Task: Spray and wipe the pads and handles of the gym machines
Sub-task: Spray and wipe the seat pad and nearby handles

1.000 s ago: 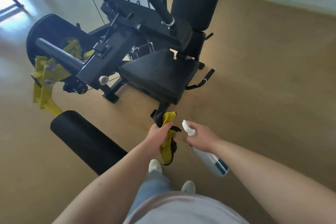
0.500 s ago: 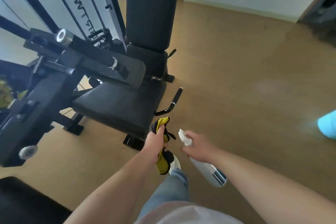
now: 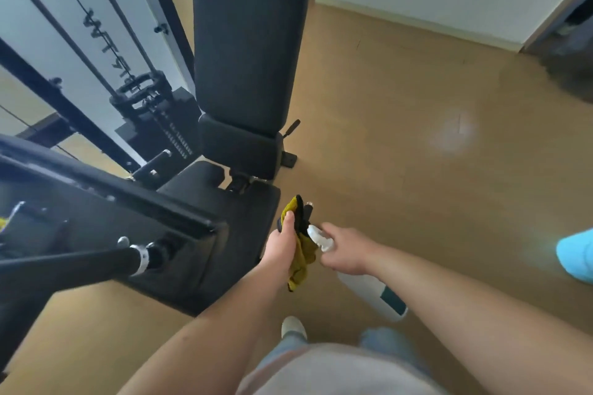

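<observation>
A black gym machine fills the left half, with a tall back pad (image 3: 247,42) and a flat seat pad (image 3: 224,215). My left hand (image 3: 282,247) grips a yellow and black cloth (image 3: 300,253) right at the seat's side handle (image 3: 308,210), whose tip sticks up just beyond the cloth. My right hand (image 3: 345,252) holds a white spray bottle (image 3: 373,293) with a teal label, its nozzle pointing left at the cloth and handle.
A black lever arm with a silver-capped bar (image 3: 96,260) juts across the lower left. Cables and the weight stack (image 3: 150,112) stand behind the seat. Tan floor spreads to the right, with a blue object (image 3: 576,255) at the right edge and a white wall beyond.
I have stepped closer to the seat and the view has swung right. Both hands have moved forward up to the side handle, the cloth now against it.
</observation>
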The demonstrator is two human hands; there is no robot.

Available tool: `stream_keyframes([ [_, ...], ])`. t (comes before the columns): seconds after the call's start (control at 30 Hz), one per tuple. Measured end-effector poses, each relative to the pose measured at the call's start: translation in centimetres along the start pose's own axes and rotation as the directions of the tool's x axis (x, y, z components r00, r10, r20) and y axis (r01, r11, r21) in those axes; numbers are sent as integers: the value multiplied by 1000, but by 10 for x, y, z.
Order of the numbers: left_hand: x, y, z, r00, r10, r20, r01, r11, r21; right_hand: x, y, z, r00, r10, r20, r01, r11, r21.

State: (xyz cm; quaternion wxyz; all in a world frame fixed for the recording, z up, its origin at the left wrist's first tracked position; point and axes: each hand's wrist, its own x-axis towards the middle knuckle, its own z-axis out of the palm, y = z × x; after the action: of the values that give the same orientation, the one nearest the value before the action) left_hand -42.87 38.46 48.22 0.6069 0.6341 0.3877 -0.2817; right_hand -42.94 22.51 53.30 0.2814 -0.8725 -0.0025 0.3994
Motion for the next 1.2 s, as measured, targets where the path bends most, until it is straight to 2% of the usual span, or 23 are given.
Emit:
stream_keyframes([
  [0.1, 10, 17, 4, 997, 60, 44, -57, 997, -55, 29, -7, -26, 999, -27, 25, 26, 999, 45],
  [0.2, 23, 34, 9, 995, 85, -46, -86, 996, -33, 65, -10, -52, 994, -85, 63, 84, 996, 22],
  [0.4, 52, 78, 30, 970, 47, -238, -115, 954, -279, 134, -18, -116, 957, -218, 192, 237, 967, -87],
  [0.47, 53, 96, 41, 950, 55, -308, -152, 941, -303, 153, -22, -142, 941, -255, 224, 285, 952, -115],
  [0.63, 54, 131, 60, 830, 172, -531, -257, 962, -91, 192, -37, -201, 884, -328, 334, 408, 889, -207],
  [0.9, 62, 145, 50, 618, 142, -774, -302, 951, -67, 233, -75, -219, 799, -360, 481, 537, 787, -303],
  [1.07, 75, 139, 29, 587, 57, -808, -297, 943, -149, 246, -104, -197, 771, -374, 516, 584, 737, -339],
  [1.2, 84, 143, 8, 598, 8, -802, -348, 903, -251, 255, -137, -183, 724, -349, 595, 653, 626, -426],
])
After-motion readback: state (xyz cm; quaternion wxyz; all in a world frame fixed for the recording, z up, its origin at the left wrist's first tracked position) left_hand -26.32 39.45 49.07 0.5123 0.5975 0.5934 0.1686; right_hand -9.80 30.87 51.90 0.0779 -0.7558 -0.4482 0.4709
